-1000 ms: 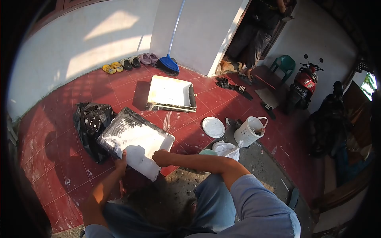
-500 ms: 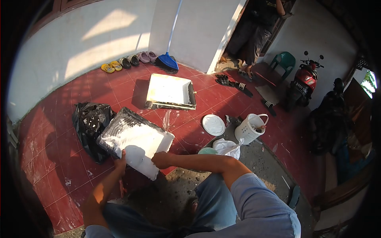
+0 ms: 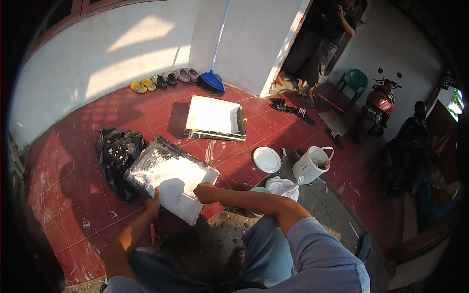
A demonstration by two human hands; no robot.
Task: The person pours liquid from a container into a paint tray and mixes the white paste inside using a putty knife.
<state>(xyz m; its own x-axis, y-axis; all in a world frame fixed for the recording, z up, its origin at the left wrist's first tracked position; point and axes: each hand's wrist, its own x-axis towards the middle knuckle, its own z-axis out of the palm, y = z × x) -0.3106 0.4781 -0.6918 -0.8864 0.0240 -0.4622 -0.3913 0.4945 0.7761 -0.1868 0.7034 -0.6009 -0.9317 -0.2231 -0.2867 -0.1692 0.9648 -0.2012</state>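
Note:
A shallow rectangular tray (image 3: 168, 172), dark at its far left end and coated white over the rest, is tilted in front of me. My left hand (image 3: 153, 202) grips its near edge, thumb up over the rim. Over the right side of the tray, my right hand (image 3: 206, 193) is closed in a fist; whatever it holds is hidden. A second tray (image 3: 215, 116), white inside with stained dark sides, rests on the red tiles farther off. Left of the tray lies a black plastic bag (image 3: 117, 161) with white flecks on it.
To the right are a round white lid (image 3: 267, 159), a white bucket (image 3: 309, 166) and a white sack (image 3: 283, 188). A blue broom (image 3: 211, 82) leans by the wall near several shoes (image 3: 163, 79). Another person (image 3: 320, 44) stands at the doorway; a red motorbike (image 3: 381, 102) is parked beyond.
My right hand has moved slightly away from me along the tray's right side. My left hand keeps its grip on the edge. The whole view has shifted a little.

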